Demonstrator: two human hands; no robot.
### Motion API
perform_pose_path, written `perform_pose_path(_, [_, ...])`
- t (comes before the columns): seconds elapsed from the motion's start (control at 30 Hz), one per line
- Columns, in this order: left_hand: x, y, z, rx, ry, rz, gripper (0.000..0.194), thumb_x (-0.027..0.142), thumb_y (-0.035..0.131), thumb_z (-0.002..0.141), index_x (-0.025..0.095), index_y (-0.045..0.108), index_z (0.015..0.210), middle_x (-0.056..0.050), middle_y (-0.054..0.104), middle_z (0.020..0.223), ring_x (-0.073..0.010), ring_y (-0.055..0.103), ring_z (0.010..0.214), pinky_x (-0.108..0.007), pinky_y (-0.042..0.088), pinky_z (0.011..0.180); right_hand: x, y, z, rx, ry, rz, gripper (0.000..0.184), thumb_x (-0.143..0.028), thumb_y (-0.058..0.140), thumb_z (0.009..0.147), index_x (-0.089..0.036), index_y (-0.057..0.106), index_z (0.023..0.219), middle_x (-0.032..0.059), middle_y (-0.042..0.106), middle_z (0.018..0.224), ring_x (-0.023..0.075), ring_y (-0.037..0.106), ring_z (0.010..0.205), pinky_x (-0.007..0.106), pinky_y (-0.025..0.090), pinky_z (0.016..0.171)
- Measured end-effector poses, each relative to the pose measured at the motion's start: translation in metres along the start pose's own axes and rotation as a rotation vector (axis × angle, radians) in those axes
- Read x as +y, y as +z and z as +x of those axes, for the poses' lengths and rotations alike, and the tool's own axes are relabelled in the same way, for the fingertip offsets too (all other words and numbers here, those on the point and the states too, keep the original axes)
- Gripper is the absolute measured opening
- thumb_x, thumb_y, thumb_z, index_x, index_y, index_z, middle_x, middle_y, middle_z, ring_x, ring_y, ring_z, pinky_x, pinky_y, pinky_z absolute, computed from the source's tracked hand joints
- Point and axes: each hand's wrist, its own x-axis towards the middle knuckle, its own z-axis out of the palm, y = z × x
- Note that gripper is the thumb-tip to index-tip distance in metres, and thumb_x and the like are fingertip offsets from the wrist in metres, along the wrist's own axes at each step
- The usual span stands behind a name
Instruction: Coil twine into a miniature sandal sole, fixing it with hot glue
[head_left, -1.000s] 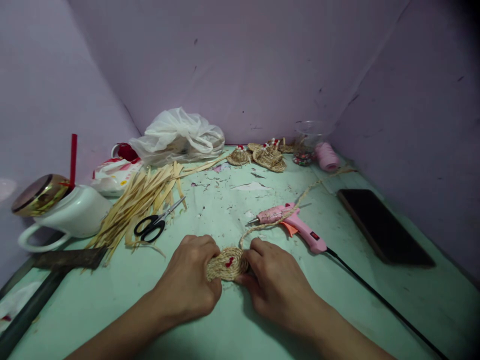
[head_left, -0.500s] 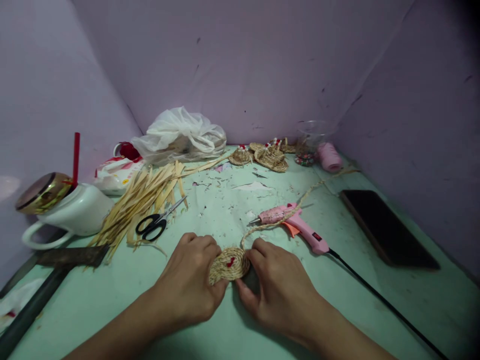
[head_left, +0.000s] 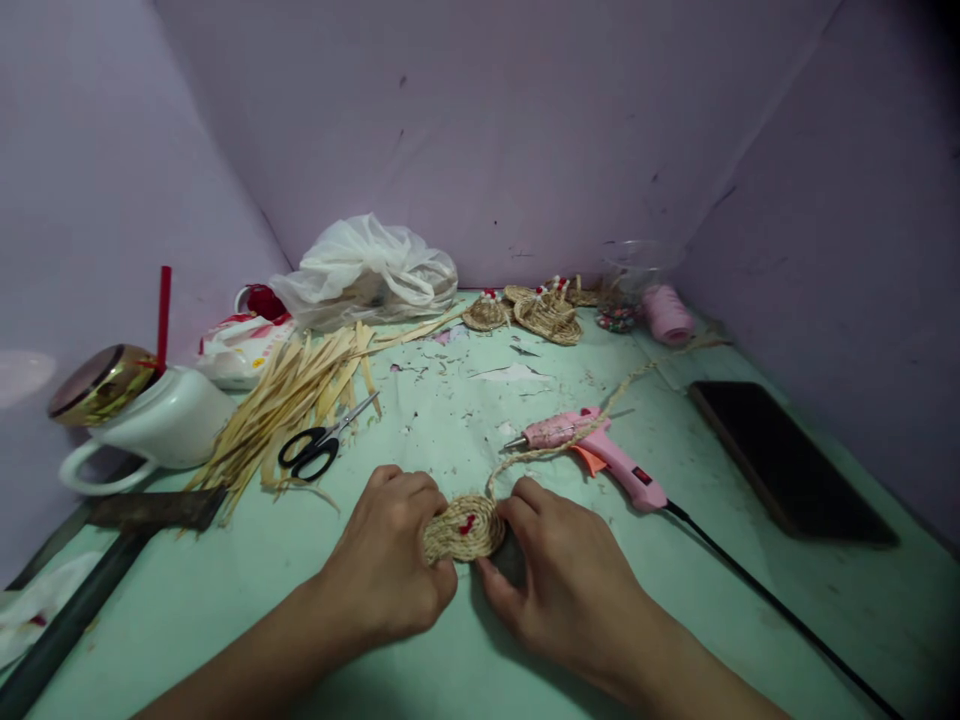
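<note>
Between my hands is a coiled straw-rope sole (head_left: 463, 535), oval, with a small red mark near its middle. My left hand (head_left: 397, 555) is closed around its left end, hiding that end. At the right edge, the thumb and fingers of my right hand (head_left: 551, 570) pinch the coil. A braided straw cord (head_left: 551, 452) runs from the coil's top right, over a pink glue gun (head_left: 592, 440), toward the back right of the table. The glue gun lies on its side, its nozzle pointing left.
Scissors (head_left: 319, 445) and dry straw strips (head_left: 300, 390) lie left, by a white mug (head_left: 176, 415) and a hammer (head_left: 150, 510). A plastic bag (head_left: 367, 270), small straw slippers (head_left: 547, 312), a clear cup (head_left: 630, 285) and pink thread (head_left: 667, 315) stand behind. Right is a phone (head_left: 787, 460).
The whole scene has shifted slightly right in view. My right thumb has moved down off the coil's face to its lower edge, and my left grip has changed a little.
</note>
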Motion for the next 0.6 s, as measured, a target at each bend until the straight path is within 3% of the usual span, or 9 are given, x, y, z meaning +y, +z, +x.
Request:
perform_pose_path(0.17, [-0.001, 0.001, 0.001, 0.031, 0.017, -0.038, 0.015, 0.012, 0.053, 0.053, 0.015, 0.058, 0.068, -0.005, 0.055, 0.07, -0.0202, 0.049, 0.074, -0.038, 0.041, 0.08, -0.002, -0.002, 0.001, -0.007, 0.018, 0.009, 0.011, -0.028, 0.057, 0.073, -0.018, 0.06, 0.074, 0.005, 0.057, 0.078, 0.0194, 0.054, 0.068, 0.031, 0.034, 0.057])
perform_pose_path(0.37, [-0.002, 0.001, 0.0, 0.009, -0.016, -0.025, 0.021, 0.012, 0.053, 0.055, 0.017, 0.059, 0.074, -0.005, 0.057, 0.073, -0.0222, 0.051, 0.077, -0.039, 0.041, 0.08, 0.011, -0.013, 0.007, -0.097, 0.187, 0.131, 0.012, -0.021, 0.071, 0.067, -0.018, 0.067, 0.078, 0.0055, 0.064, 0.074, 0.0193, 0.058, 0.064, 0.03, 0.039, 0.056])
perform_pose_path(0.47, [-0.001, -0.001, 0.0, -0.017, -0.019, -0.01, 0.024, 0.011, 0.052, 0.055, 0.017, 0.06, 0.077, -0.005, 0.058, 0.076, -0.0225, 0.052, 0.079, -0.04, 0.039, 0.082, 0.021, -0.024, 0.01, -0.075, 0.206, 0.154, 0.008, -0.013, 0.066, 0.07, -0.018, 0.069, 0.076, 0.0056, 0.068, 0.067, 0.0194, 0.059, 0.059, 0.03, 0.039, 0.054])
perform_pose_path(0.6, [0.0, -0.004, 0.001, -0.054, -0.032, -0.003, 0.024, 0.012, 0.052, 0.057, 0.017, 0.06, 0.079, -0.005, 0.059, 0.078, -0.0218, 0.052, 0.079, -0.041, 0.037, 0.085, 0.027, -0.034, 0.009, -0.043, 0.196, 0.18, 0.022, -0.004, 0.056, 0.074, -0.02, 0.071, 0.077, 0.0049, 0.072, 0.072, 0.0207, 0.064, 0.065, 0.031, 0.042, 0.058])
